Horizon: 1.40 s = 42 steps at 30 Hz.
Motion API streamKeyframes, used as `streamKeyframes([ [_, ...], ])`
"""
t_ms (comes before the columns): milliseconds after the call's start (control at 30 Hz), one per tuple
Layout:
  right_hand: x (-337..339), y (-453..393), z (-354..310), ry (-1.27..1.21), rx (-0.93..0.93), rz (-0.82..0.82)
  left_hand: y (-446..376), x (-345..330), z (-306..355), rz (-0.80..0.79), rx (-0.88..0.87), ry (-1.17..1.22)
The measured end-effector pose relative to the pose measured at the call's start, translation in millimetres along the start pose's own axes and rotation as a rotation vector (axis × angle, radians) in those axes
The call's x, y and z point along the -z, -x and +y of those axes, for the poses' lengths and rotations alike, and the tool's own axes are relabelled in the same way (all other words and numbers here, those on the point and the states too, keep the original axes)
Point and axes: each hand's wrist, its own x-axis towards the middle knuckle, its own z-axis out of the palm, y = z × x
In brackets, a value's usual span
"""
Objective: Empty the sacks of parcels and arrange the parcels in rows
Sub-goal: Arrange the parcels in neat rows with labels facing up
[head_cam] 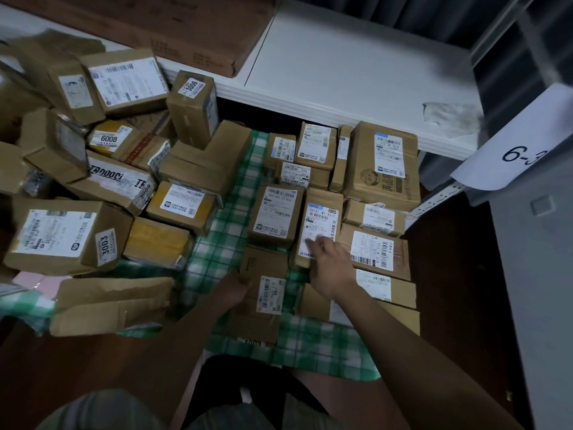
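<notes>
Cardboard parcels lie label-up in tidy rows point(347, 193) on a green checked cloth point(217, 252), likely for easy reading; an unsorted heap point(102, 169) waits left. Left hand point(237, 288) grips the edge of a box point(263, 293), fingers curled. Right hand point(330, 268) rests nearly straight fingers point(316, 243) on a labelled parcel point(321, 225).

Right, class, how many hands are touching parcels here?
2. The left hand holds the edge of the near parcel on the checked cloth; the right hand rests on the labelled parcel beyond it.
</notes>
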Motion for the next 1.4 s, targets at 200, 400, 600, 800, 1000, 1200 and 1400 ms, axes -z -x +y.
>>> streamKeyframes([
  [200,2,3,-3,0.009,-0.005,0.003,-10,-9,5,0.189,-0.048,-0.028],
  [400,4,6,-6,0.001,-0.009,-0.009,-13,-14,8,0.232,-0.045,-0.208],
  [600,4,5,-6,0.018,-0.006,-0.026,-14,-6,3,0.055,0.021,-0.226],
  [800,5,5,-6,0.066,0.013,-0.042,11,1,22,-0.031,-0.079,-0.099],
  [1000,8,5,-5,0.085,0.029,-0.043,25,9,31,-0.018,-0.135,-0.135],
  [1200,9,1,-5,0.096,0.017,-0.041,32,13,31,-0.004,-0.141,-0.170],
  [1400,15,-1,-23,0.044,0.006,0.051,50,33,35,0.033,-0.225,-0.329],
])
